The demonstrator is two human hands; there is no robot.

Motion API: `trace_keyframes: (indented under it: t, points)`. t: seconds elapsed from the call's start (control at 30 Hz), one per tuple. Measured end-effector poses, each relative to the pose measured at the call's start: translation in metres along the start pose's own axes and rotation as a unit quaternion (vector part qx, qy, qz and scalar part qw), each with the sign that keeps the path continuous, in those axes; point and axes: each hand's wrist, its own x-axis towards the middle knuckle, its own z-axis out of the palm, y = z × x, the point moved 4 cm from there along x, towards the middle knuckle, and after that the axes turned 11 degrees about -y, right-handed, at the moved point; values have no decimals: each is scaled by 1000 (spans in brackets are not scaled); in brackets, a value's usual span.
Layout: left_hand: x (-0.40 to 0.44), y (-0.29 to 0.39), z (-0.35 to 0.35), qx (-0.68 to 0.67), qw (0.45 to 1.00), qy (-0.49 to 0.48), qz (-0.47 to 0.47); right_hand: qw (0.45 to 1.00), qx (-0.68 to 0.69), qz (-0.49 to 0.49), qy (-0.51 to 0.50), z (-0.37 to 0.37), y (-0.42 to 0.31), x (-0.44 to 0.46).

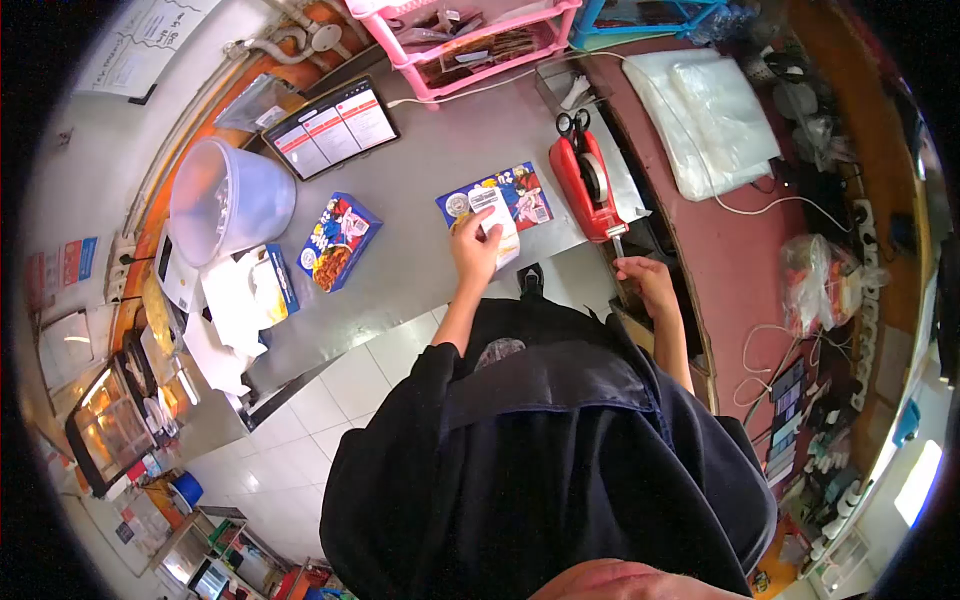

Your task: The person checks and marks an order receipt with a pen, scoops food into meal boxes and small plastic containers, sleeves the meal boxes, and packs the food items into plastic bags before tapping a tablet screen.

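A blue printed box [530,190] with cartoon figures lies on the metal table. Over its lower part is a white paper slip [492,215] with printed lines at its top. My left hand [475,245] grips the slip's left side against the box, its thumb and fingers on the paper. At the table's right edge stands a red tape dispenser [575,185] with a roll of tape in it. My right hand [650,283] is just below the dispenser's cutting end, its fingers pinched on a short strip of clear tape [619,246]. Black scissors [573,123] rest at the dispenser's far end.
A second blue box [340,240] lies to the left, near a tablet [330,127] and a translucent bucket [235,200]. White papers [232,300] sit at the left edge. Pink shelving [480,45] stands behind. Plastic bags [705,120] and a white cable [775,205] lie on the reddish right counter.
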Motion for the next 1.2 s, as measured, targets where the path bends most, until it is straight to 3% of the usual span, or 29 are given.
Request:
trace_keyframes:
  t: [0.13,0.17,0.27,0.37,0.53,0.6,0.63,0.73,0.8,0.87,0.93,1.1,1.2]
  points:
    - [1,31,0,175,983,-23,47,998,-48,-36,21,4,-8,8]
    - [1,25,1,196,977,-7,82,992,-111,-64,8,-9,7,24]
    - [11,19,-3,233,963,-14,131,990,-112,-81,27,-23,27,48]
    - [21,20,-10,277,953,0,121,918,-359,-62,156,2,-28,29]
    - [26,10,-14,349,927,-31,130,917,-385,-14,100,-28,-9,67]
    - [21,1,-14,349,930,-49,108,739,-652,31,166,-72,35,100]
    - [26,0,-13,346,932,-52,98,768,-616,124,121,-70,33,81]
    - [23,5,-17,322,941,-7,106,824,-528,-33,-203,21,-8,34]
    - [29,5,-19,311,941,12,132,863,-443,-99,-222,97,-51,13]
    - [26,-9,-15,282,950,20,132,851,-423,-192,-243,137,-60,56]
    - [23,1,-19,271,955,2,119,774,-525,-288,-207,175,-66,105]
    - [24,-2,-20,259,960,0,109,690,-644,-191,-268,223,-76,145]
    - [23,-3,-20,250,958,24,135,450,-760,-340,-323,231,-53,185]
